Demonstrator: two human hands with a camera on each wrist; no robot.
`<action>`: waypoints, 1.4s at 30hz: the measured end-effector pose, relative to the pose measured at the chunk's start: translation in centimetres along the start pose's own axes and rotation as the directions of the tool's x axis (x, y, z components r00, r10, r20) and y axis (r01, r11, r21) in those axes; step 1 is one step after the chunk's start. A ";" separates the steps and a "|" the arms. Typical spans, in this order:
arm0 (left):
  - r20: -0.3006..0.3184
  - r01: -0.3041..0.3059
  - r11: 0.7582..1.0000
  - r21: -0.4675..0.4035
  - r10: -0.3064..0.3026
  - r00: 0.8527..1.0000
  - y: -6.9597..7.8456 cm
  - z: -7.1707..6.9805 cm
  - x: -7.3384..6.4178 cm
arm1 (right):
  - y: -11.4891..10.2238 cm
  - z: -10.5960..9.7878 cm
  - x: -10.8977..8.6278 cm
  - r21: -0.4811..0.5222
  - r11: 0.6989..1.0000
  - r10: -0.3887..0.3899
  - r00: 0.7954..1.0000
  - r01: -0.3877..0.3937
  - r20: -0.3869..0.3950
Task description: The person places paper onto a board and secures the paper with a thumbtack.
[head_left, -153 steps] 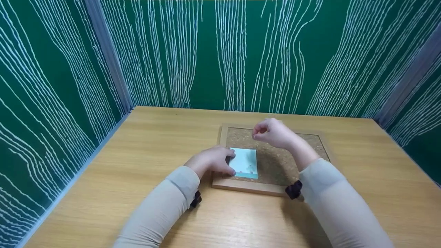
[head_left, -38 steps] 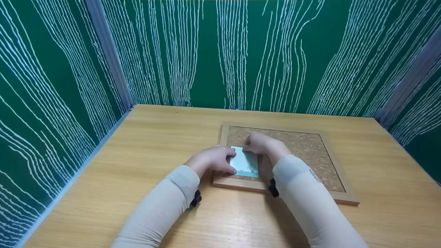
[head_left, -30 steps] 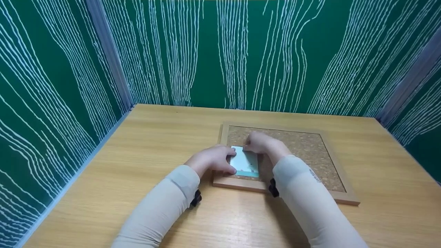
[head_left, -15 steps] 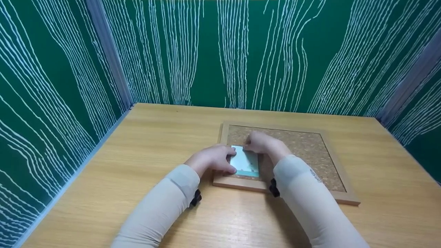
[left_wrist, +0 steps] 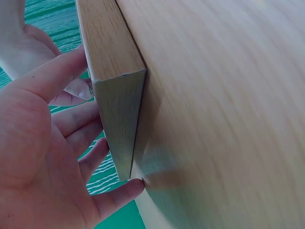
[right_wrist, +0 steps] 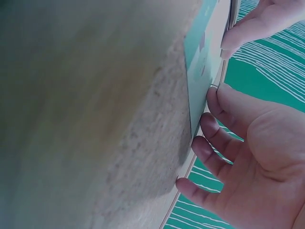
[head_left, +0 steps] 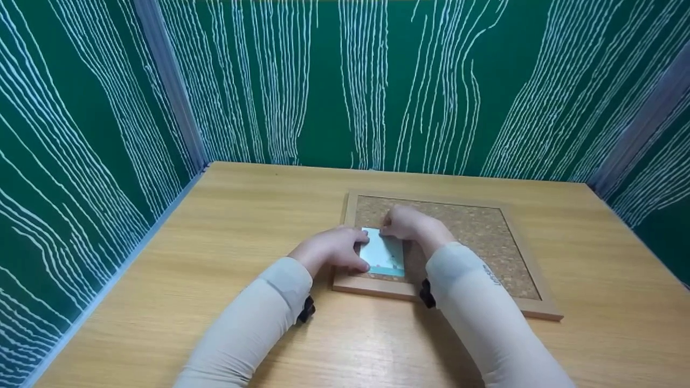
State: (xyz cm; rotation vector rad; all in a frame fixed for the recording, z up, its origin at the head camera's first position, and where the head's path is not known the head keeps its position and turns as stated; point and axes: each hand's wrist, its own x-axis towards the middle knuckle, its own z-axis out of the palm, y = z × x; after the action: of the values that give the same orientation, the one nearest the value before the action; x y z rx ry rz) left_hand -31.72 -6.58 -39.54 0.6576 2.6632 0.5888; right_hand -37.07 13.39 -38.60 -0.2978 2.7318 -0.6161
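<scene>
A pale blue sheet of note paper [head_left: 384,254] with a small printed picture along its near edge lies on a wood-framed cork board [head_left: 477,242]. My left hand [head_left: 333,249] spans the paper's left side, thumb and finger pressing near its two left corners. In the left wrist view the other fingers reach along the outside of the frame [left_wrist: 119,119]. At the paper's far edge, my right hand [head_left: 409,222] pinches a thin metal pin [right_wrist: 214,85] between thumb and forefinger, its point toward the paper. The pin's head is hidden by the fingertips.
The board lies on a light wooden table [head_left: 226,215], right of its middle. Green walls [head_left: 323,81] with white wavy lines stand behind and at both sides. A dark wrist camera [head_left: 306,310] sits under the left sleeve, another [head_left: 427,293] under the right.
Since the oldest frame, my right hand has come down and toward me from above the board to the paper's far edge. Over the last second both hands stay in place.
</scene>
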 end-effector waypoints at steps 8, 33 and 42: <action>0.006 0.015 1.000 -0.008 -0.015 1.000 0.2 -0.1 0.1 | -0.1 -0.3 -0.4 0.044 0.999 0.006 1.000 -0.007 0.002; -0.009 0.016 1.000 -0.008 -0.016 1.000 0.1 0.0 -0.1 | 0.6 -2.3 -0.6 -0.084 0.994 -0.073 0.996 0.068 -0.054; -0.003 0.016 1.000 -0.014 -0.016 1.000 0.2 0.0 0.0 | 0.1 -1.3 -0.2 -0.142 0.990 -0.024 0.998 0.015 -0.060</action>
State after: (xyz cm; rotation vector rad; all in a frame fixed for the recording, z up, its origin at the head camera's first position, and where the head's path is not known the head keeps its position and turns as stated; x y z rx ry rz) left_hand -31.62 -6.46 -39.47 0.6314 2.6624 0.6034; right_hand -37.37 14.04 -37.51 -0.3451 2.8411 -0.4447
